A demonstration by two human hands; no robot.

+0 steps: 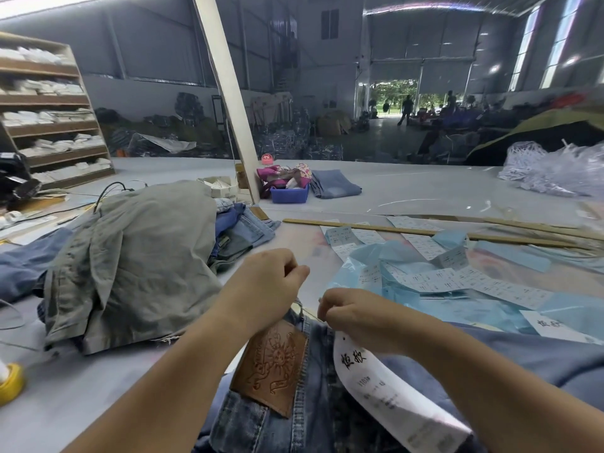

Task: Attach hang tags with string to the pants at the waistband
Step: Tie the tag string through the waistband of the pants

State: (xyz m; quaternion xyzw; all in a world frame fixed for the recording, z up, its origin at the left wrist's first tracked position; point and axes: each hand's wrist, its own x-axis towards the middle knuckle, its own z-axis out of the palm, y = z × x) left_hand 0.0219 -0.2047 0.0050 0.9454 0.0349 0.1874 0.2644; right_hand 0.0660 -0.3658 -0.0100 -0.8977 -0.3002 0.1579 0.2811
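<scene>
Blue jeans [313, 416] lie at the near edge of the table, waistband up, with a brown leather patch [271, 364] on it. A long white hang tag [389, 390] with printed text rests on the jeans to the right of the patch. My left hand [271, 282] hovers above the waistband with fingers curled and fingertips pinched together; a thin string [307, 310] seems to run from it toward my right hand, though it is too fine to be sure. My right hand [349, 317] pinches the top end of the tag at the waistband.
A heap of grey and blue pants [137, 256] fills the left. Loose white tags and pale blue plastic bags [434, 276] spread to the right, behind them long wooden sticks [425, 232]. A yellow tape roll [11, 382] sits at the left edge, a blue bin [289, 194] farther back.
</scene>
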